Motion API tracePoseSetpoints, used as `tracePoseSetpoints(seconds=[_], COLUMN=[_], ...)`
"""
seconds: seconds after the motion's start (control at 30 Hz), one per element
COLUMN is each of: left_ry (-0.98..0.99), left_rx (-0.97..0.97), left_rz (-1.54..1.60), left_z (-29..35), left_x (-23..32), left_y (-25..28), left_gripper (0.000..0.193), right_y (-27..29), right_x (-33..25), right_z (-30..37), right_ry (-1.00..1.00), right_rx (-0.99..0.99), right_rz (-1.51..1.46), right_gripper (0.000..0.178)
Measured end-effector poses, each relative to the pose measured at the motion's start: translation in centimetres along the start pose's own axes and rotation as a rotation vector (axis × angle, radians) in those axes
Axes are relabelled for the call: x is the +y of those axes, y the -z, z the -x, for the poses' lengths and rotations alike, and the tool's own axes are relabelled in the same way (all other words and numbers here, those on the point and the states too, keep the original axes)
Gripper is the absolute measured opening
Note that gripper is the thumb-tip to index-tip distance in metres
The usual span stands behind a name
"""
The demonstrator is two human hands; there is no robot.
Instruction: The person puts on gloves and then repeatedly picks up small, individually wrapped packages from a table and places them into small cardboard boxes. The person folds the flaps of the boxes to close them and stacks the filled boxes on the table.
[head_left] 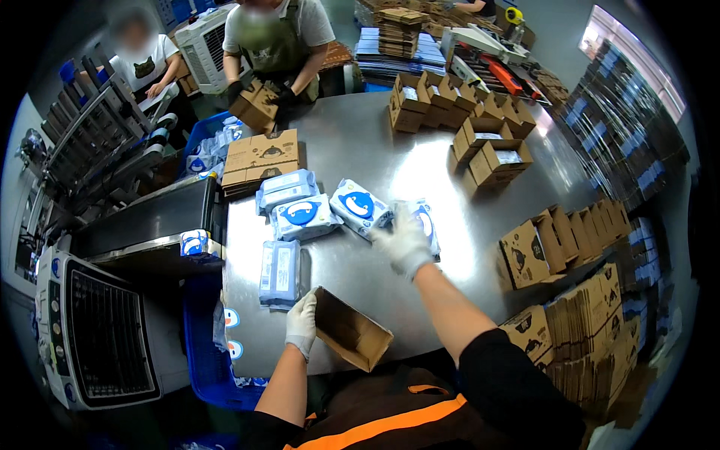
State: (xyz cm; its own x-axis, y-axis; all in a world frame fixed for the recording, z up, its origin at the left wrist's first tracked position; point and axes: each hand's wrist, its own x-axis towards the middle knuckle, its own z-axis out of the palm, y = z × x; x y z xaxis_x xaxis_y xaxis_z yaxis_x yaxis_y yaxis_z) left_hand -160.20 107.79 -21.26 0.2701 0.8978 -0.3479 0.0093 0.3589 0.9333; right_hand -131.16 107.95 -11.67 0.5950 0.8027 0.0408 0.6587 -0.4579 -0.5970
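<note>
Cardboard box (pixel 349 330), brown and open, is pinched by left fingers (pixel 306 304); right fingers (pixel 403 223) too blurred to tell.

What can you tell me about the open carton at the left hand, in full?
The open carton is a brown, oblong box that looks like cardboard, its mouth turned up toward the camera. The inner walls are plain, and no pack shows inside. It lies slantwise in view at the near edge of the metal table; whether it rests there or is held up cannot be told. The gloved left hand has its grip on the left side.
</note>
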Motion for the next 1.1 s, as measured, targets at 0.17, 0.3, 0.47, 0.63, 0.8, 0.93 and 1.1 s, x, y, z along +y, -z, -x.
tracePoseSetpoints(seconds=[0.17,0.3,0.47,0.63,0.8,0.93,1.1], left_ry=[0.011,0.036,0.072,0.274,0.230,0.115,0.014], left_rx=[0.000,0.004,-0.068,-0.380,-0.310,-0.274,-0.222], left_rz=[0.008,-0.031,-0.100,0.574,0.337,0.149,0.149], left_z=[0.1,0.8,1.8,-0.6,1.4,2.9,3.4], left_x=[-0.3,-0.3,0.0,-6.1,-3.7,-2.3,-2.2], left_y=[-0.6,-2.5,-5.6,-4.5,-6.9,-7.8,-8.0], left_gripper=[0.040,0.046,0.050,0.039,0.042,0.044,0.046], right_y=[-3.3,-2.2,6.1,7.7,8.7,5.0,2.4], right_x=[10.3,17.1,9.8,4.0,4.5,7.1,4.3], right_z=[-2.5,2.5,8.3,12.4,16.2,16.9,17.0], right_ry=[-0.503,-0.226,-0.085,0.079,0.015,-0.146,0.041], right_rx=[-0.076,-0.179,-0.667,-1.043,-0.968,-1.013,-0.633], right_rz=[0.230,-0.510,-1.280,-0.746,-0.430,-0.154,0.470], right_gripper=[0.106,0.101,0.104,0.111,0.089,0.067,0.033])
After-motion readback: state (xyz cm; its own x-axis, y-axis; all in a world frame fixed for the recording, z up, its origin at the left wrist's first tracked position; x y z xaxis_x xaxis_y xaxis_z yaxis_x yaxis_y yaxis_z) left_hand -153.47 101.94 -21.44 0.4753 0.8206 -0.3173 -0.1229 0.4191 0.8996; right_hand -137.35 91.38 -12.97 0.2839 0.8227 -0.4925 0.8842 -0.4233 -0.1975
